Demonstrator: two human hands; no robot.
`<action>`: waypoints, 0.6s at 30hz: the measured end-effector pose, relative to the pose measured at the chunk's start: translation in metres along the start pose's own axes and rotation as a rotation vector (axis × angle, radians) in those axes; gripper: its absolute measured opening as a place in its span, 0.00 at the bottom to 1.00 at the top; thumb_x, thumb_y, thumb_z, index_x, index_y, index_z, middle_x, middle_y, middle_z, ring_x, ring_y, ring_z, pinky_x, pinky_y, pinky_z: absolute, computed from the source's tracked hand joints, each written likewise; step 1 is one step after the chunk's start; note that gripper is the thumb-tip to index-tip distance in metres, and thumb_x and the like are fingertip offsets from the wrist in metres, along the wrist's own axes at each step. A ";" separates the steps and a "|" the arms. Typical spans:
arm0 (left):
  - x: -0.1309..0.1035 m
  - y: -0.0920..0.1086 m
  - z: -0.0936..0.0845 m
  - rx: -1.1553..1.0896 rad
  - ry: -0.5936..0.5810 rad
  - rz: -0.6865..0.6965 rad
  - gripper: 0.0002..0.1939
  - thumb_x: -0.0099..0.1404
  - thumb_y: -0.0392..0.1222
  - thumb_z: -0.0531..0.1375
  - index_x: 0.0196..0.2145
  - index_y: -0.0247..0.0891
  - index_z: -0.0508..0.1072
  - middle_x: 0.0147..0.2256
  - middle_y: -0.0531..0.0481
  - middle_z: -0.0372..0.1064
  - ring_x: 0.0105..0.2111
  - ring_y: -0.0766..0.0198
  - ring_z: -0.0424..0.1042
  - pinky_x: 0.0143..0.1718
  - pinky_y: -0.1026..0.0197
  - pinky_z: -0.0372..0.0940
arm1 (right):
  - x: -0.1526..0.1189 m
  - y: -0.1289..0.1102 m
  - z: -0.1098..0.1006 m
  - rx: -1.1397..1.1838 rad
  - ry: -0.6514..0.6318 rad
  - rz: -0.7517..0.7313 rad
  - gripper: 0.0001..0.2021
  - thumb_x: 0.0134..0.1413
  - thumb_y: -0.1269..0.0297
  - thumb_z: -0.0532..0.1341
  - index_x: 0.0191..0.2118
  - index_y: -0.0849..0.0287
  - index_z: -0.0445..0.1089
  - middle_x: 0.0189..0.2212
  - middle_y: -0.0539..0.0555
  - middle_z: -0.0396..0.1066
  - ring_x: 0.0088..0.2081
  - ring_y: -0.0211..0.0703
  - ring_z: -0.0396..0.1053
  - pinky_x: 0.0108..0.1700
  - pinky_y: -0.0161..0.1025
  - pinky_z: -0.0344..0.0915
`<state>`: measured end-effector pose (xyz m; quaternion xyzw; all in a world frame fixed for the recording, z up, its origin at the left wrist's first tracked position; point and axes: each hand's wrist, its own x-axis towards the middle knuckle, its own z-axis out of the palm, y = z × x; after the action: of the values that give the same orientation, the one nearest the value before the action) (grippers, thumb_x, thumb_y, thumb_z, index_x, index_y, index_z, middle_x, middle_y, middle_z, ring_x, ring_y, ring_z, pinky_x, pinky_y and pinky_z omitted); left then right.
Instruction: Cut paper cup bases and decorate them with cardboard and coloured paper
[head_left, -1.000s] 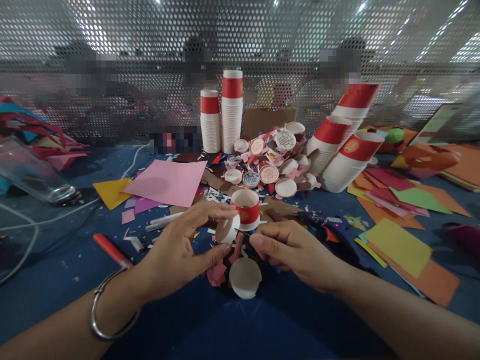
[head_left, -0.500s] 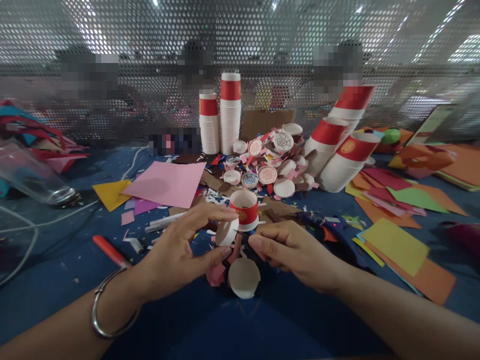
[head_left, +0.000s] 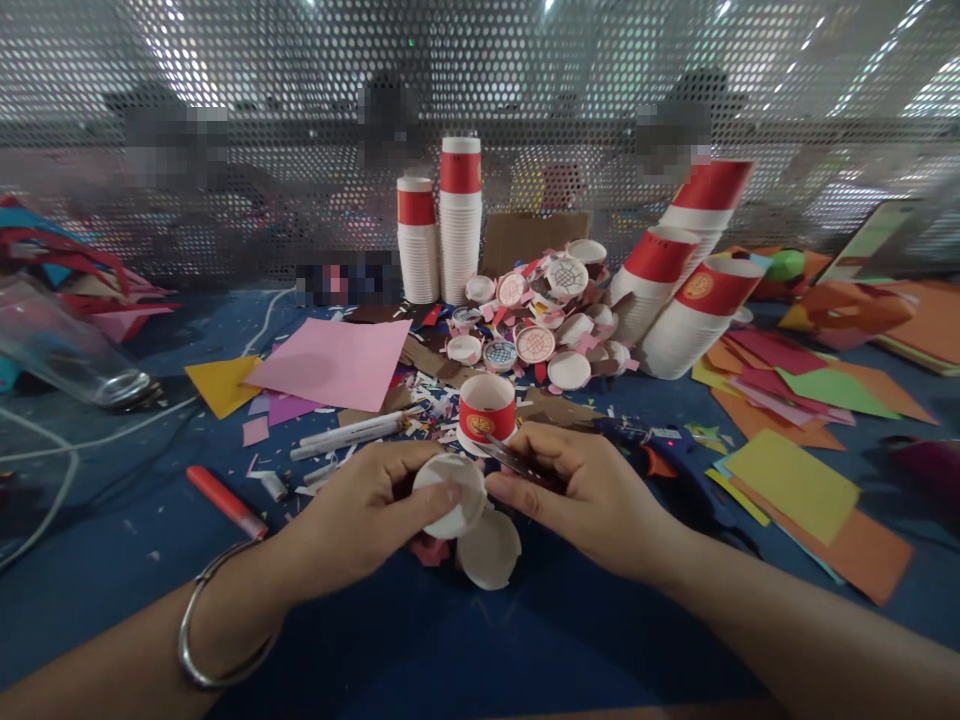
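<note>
My left hand (head_left: 382,505) pinches a round white paper-cup bottom (head_left: 454,510) between thumb and fingers, its face tilted up at me. In my right hand (head_left: 574,490) is a pair of scissors (head_left: 514,460), its dark metal blades pointing left, apart from the cup bottom; the handles are hidden in my fingers. Just beyond both hands stands a red and white paper cup (head_left: 487,412), upright. Below them lies another pale round cup bottom (head_left: 491,550), partly covered by the one I hold, with a pink paper scrap (head_left: 429,550) beside it.
Behind the cup is a heap of cut cup bottoms (head_left: 536,345). Stacks of paper cups (head_left: 461,230) stand at the back, others (head_left: 697,310) lean at right. Coloured paper (head_left: 795,470), a glue gun (head_left: 675,470), a red-handled tool (head_left: 225,500) and a clear container (head_left: 75,345) lie around.
My left hand has closed its thumb over the cup bottom, which has turned from tilted sideways to facing me. The scissor blades in my right hand now show more clearly, raised before the cup.
</note>
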<state>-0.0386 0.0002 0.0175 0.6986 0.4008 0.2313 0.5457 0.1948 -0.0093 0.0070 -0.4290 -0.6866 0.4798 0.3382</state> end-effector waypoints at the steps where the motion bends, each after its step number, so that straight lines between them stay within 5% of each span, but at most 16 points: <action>1: -0.002 0.001 0.002 -0.010 -0.018 -0.021 0.10 0.70 0.49 0.60 0.37 0.39 0.74 0.27 0.52 0.73 0.22 0.66 0.71 0.20 0.67 0.64 | 0.000 -0.001 0.001 0.010 -0.005 -0.007 0.18 0.58 0.48 0.68 0.32 0.58 0.66 0.28 0.47 0.60 0.30 0.37 0.56 0.31 0.36 0.54; 9: -0.002 0.004 0.011 0.036 -0.003 0.033 0.12 0.69 0.49 0.61 0.35 0.38 0.73 0.28 0.53 0.67 0.23 0.70 0.64 0.18 0.71 0.60 | 0.003 -0.001 0.006 0.157 -0.106 -0.001 0.20 0.62 0.46 0.64 0.33 0.61 0.68 0.29 0.49 0.63 0.31 0.37 0.58 0.32 0.36 0.56; 18: -0.001 0.003 0.013 -0.083 -0.067 -0.073 0.15 0.69 0.51 0.61 0.39 0.35 0.75 0.29 0.54 0.66 0.23 0.70 0.65 0.17 0.72 0.64 | 0.002 -0.001 0.004 0.219 -0.152 0.017 0.19 0.59 0.47 0.67 0.33 0.61 0.69 0.27 0.49 0.61 0.30 0.37 0.56 0.31 0.36 0.54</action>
<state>-0.0281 -0.0090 0.0170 0.6677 0.3975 0.2044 0.5953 0.1895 -0.0091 0.0071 -0.3577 -0.6500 0.5860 0.3258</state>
